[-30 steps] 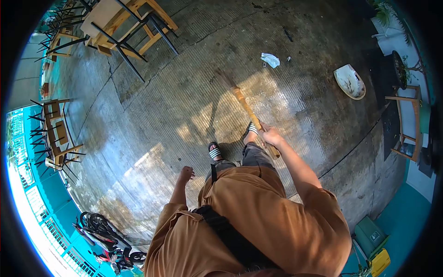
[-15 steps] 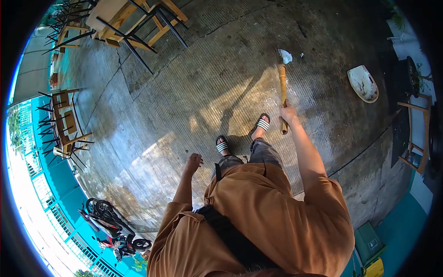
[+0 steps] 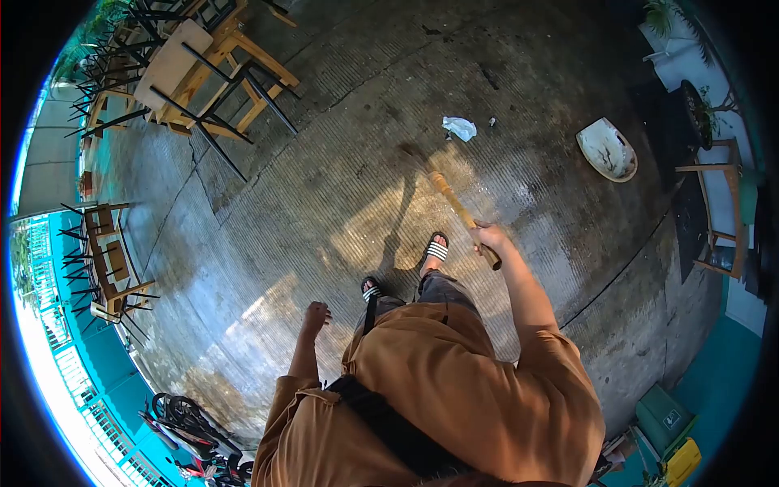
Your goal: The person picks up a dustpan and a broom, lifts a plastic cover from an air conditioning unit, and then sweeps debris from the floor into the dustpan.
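My right hand (image 3: pixel 488 235) is wrapped round the yellowish-brown handle of a broom (image 3: pixel 451 197), near its butt end. The broom slants away to the upper left, and its dark, thin bristles blur against the concrete floor (image 3: pixel 341 162). Just beyond the bristles lies a crumpled white plastic piece (image 3: pixel 460 127), with a small pale scrap (image 3: pixel 492 122) to its right. My left hand (image 3: pixel 318 315) hangs free at my side, fingers loosely bent and apart, holding nothing.
Wooden tables with upturned chairs (image 3: pixel 174 61) stand at the upper left; more stacked chairs (image 3: pixel 109 252) sit lower down. A white basin-like object (image 3: pixel 607 150) lies at the right, near a wooden frame (image 3: pixel 730 203). A motorbike (image 3: pixel 199 430) and a green bin (image 3: pixel 664 418) are behind.
The broom has swung from pointing straight ahead to slanting left, its bristles now left of the white plastic piece. My view has shifted as my body moves forward.
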